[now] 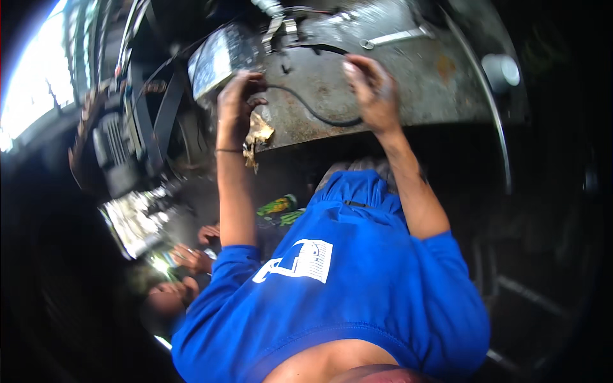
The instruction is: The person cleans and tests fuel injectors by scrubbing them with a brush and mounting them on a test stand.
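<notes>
My left hand (237, 105) is over the near left part of a worn metal workbench (415, 96), fingers half curled and apart. A thin black hose or cable (306, 110) runs from beside its fingertips in a curve across the bench towards my right wrist. Above the bench on the right is my right hand (377, 92), its thumb and fingers spread. Another black stretch meets its fingertips from the far side; whether it joins the first is hidden. I see no firm grip by either hand, though motion blurs the fingers. Crumpled yellowish scrap (258, 131) hangs by my left wrist.
A pale, shiny box-like piece (223, 57) stands beyond my left hand. A ring-ended wrench (396, 37) lies at the back, a white cup-like object (501, 69) to the right. Another person's hands (191, 255) show at lower left. A curved metal rod (485, 96) borders the right.
</notes>
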Demonstrator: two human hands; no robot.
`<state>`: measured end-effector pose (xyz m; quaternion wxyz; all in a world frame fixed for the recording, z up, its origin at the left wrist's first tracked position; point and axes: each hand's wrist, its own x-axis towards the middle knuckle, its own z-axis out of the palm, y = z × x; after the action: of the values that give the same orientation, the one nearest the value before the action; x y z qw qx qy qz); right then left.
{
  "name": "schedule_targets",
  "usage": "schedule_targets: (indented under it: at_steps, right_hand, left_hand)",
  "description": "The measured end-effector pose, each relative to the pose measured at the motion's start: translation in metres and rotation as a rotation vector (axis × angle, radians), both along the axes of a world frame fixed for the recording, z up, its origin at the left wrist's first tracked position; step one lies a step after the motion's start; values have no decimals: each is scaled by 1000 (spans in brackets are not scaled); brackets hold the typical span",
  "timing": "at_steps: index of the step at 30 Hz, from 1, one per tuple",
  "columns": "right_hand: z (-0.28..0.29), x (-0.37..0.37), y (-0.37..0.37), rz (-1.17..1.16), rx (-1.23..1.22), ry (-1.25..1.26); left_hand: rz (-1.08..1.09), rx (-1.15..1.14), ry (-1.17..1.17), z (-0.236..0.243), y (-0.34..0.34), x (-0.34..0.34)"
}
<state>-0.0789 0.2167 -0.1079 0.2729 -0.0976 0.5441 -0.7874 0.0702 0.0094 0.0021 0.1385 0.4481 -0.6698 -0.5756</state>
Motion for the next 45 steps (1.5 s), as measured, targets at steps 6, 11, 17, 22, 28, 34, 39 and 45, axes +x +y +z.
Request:
schedule_targets:
  at_steps: [6, 11, 17, 22, 28, 34, 39, 45]
  right_hand:
    - [46, 34, 88, 17, 224, 203]
    - [101, 11, 179, -121, 498, 318]
    - [141, -68, 229, -172, 1014, 656]
    - [111, -72, 215, 198, 1324, 577]
    - [84, -35, 176, 290, 1347, 481]
    - [87, -33, 176, 283, 1311, 491]
    - [79, -39, 179, 294, 1330, 452]
    - [90, -24, 168, 314, 1318, 427]
  left_hand:
    - [162, -676, -385, -114, -104, 200]
    - [344, -785, -124, -170, -177, 223]
    - [585, -91, 196, -196, -228, 161]
    - [650, -54, 514, -227, -240, 160]
    - [645, 6, 653, -228, -255, 167]
    - [706, -30, 584, -222, -258, 171]
    - [700, -29, 415, -205, -250, 176]
    - [585, 12, 349, -206, -246, 190]
